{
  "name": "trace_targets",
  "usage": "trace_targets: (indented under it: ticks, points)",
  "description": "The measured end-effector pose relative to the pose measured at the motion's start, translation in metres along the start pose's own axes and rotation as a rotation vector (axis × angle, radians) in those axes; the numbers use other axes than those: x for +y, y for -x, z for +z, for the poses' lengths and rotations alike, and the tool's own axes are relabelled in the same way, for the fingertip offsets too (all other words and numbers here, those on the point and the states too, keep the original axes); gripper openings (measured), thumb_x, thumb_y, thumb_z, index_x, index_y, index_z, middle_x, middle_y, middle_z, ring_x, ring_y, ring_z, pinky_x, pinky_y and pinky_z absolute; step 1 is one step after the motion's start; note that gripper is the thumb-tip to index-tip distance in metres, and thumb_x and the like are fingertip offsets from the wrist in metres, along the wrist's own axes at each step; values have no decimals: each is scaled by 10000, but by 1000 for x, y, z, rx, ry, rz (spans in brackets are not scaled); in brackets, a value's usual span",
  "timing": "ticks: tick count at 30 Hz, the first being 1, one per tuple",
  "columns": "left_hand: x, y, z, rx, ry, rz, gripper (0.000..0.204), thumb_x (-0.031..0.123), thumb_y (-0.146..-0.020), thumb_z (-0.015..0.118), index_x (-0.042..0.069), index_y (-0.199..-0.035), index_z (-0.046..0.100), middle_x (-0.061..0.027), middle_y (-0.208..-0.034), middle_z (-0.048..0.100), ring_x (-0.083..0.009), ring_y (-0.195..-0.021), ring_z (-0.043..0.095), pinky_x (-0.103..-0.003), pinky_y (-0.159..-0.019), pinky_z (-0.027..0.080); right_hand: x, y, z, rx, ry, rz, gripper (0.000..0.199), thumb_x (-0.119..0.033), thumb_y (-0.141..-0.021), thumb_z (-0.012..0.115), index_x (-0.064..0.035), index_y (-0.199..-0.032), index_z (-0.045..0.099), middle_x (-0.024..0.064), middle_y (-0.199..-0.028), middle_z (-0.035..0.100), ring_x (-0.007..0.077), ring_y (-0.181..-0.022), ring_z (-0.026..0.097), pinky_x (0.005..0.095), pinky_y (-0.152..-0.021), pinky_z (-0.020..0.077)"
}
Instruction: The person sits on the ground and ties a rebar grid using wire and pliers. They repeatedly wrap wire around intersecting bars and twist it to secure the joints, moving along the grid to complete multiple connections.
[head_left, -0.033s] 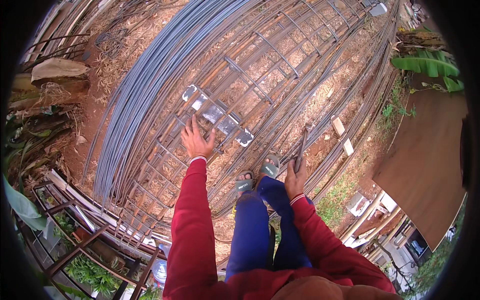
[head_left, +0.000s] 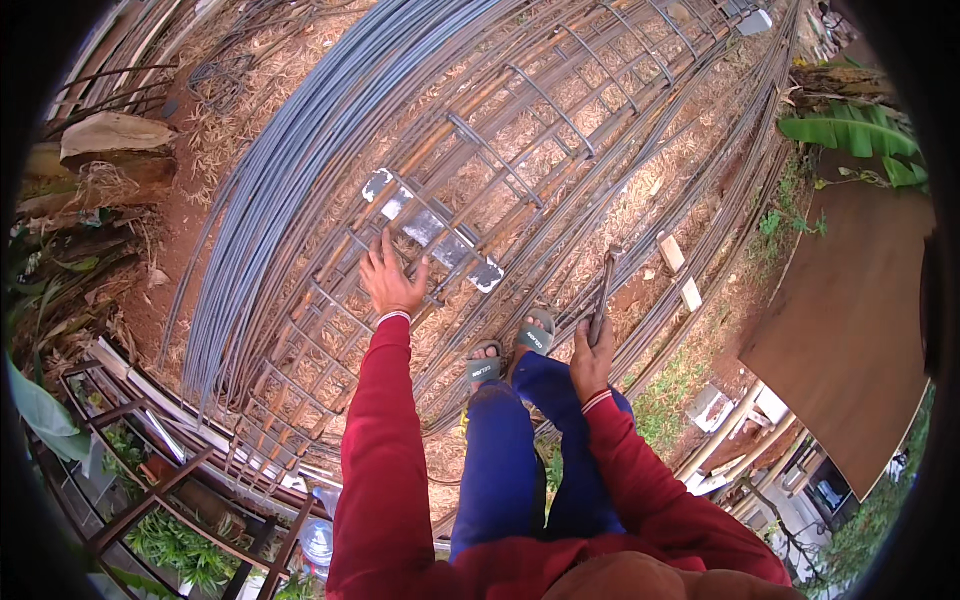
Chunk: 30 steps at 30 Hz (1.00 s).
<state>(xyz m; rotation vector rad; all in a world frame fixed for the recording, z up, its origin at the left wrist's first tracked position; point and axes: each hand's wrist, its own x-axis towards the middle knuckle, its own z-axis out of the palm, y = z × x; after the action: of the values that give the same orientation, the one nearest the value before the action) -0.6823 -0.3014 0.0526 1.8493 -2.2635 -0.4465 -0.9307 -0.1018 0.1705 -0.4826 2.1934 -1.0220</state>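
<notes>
My left hand (head_left: 391, 278) is open, its fingers spread over the long bars of a rebar cage (head_left: 497, 158). Whether the palm presses on the steel, I cannot tell. Beyond the fingertips, a dark support with white patches (head_left: 424, 226) lies crosswise at the cage. My right hand (head_left: 592, 358) is closed around the handles of rusty pincers (head_left: 604, 285), whose head points away from me, right of the cage. Square stirrups cross the cage's bars at intervals.
A thick bundle of bluish steel bars (head_left: 290, 165) runs along the left of the cage. More loose bars lie to the right, with wood pieces (head_left: 671, 253) on them. A brown sheet (head_left: 850, 300) stands far right; a metal frame (head_left: 150, 480) is at lower left.
The view has shifted very slightly. Both hands keep the same pose, with the pincers still in the right one.
</notes>
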Motion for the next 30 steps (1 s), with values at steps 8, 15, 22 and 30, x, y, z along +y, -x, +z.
trace_targets:
  ticks: [8, 15, 22, 30]
  points:
    - [3, -9, 0, -43, 34, -61, 892, 518, -810, 680, 88, -1511, 334, -207, -1456, 407, -456, -1293, 368, -571, -1111, 272, -71, -55, -25, -143, -205, -61, 227, -277, -1035, 546, -51, -1020, 537, -28, -705, 471, 62, -584, 426, 234, -536, 356]
    - [2, -5, 1, -54, -27, -102, 952, 539, -775, 685, 92, -1528, 312, -224, -1433, 417, -438, -1260, 393, -552, -1104, 285, -56, -158, -17, -415, -202, 208, 222, -191, -1035, 519, -8, -1160, 539, -4, -775, 481, 95, -664, 441, 286, -585, 396]
    - [5, -3, -3, -16, -69, -96, 967, 532, -756, 681, 80, -1528, 312, -227, -1416, 424, -435, -1254, 402, -532, -1096, 305, -94, -248, -34, -464, -318, 47, 218, -240, -1036, 531, -51, -927, 516, -8, -737, 453, 77, -616, 409, 262, -547, 363]
    - [22, 1, -5, 232, -175, -53, 1040, 610, -737, 715, 95, -1540, 302, -202, -1436, 429, -401, -1259, 427, -531, -1065, 303, -77, -307, -9, -419, -390, -344, 229, -258, -1040, 531, -32, -1063, 561, -46, -702, 423, 51, -597, 371, 248, -519, 328]
